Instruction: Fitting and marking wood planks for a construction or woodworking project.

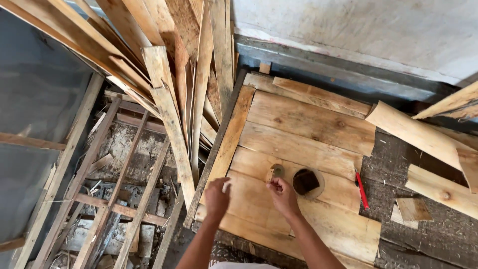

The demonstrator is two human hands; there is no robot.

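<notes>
left hand (217, 198): fingers curled | right hand (283, 196): fingertips pinched | forearms extended forward

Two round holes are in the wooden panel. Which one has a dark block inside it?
The larger hole, on the side toward the red pencil. A dark brown block fills it. The smaller hole, beside the right hand, has no block.

Pale honey planks of the wooden panel (298, 134), streaked with brown grain and darker knots. Right of it, a bright red pencil (361, 189) on dark, speckled flooring (428, 229). A dark brown block (304, 181) sits in a tan ring. Far off, a whitish wall (358, 30) over a grey-blue strip (338, 74); left, weathered tan slats (174, 99).
</notes>
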